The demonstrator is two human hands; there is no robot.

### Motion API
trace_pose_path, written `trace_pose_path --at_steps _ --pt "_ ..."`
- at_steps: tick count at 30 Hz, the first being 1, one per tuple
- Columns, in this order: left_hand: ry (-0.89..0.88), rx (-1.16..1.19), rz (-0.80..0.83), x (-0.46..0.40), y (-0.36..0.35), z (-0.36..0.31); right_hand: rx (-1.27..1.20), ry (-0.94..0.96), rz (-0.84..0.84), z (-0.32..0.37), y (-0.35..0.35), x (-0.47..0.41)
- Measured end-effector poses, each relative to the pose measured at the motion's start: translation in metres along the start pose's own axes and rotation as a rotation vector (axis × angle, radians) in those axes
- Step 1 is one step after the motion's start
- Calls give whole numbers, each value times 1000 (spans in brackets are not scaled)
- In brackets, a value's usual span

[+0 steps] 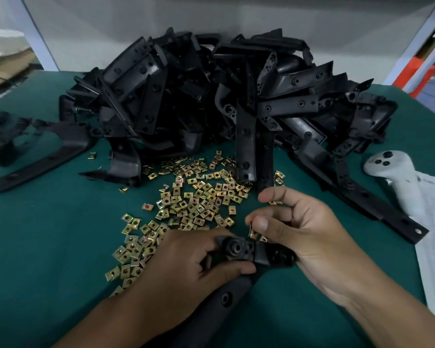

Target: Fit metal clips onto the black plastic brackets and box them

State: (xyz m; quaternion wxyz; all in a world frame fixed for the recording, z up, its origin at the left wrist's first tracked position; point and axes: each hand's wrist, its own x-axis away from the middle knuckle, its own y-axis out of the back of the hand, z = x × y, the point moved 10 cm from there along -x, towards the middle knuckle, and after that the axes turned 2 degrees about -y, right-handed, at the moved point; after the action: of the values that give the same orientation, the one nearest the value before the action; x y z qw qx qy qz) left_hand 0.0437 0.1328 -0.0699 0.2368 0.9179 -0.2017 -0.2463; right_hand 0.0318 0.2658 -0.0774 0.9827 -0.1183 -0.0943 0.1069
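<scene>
Green cloth covered the table (48, 234). Nearest us, our left hand (186, 267) gripped a black bracket (246, 252), while our right hand (299, 229) pinched a metal clip (252, 232) above it. Loose clips (194, 202) lay beyond, then the bracket pile (224, 96).

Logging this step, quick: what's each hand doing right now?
Left hand: grips the black bracket.
Right hand: pinches a metal clip.
</scene>
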Motion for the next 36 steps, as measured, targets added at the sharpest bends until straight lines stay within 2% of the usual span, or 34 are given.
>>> trace_pose_path --at_steps 8,17,25,36 --pt "-15 -17 23 1 -3 0 35 -21 -52 -3 1 1" --pt "-21 59 9 0 0 -4 36 -37 -1 -5 -3 0" --pt "-49 -3 37 -1 -1 -6 45 -89 66 -9 -3 2" --pt "25 79 -31 1 0 5 275 71 -29 10 5 4"
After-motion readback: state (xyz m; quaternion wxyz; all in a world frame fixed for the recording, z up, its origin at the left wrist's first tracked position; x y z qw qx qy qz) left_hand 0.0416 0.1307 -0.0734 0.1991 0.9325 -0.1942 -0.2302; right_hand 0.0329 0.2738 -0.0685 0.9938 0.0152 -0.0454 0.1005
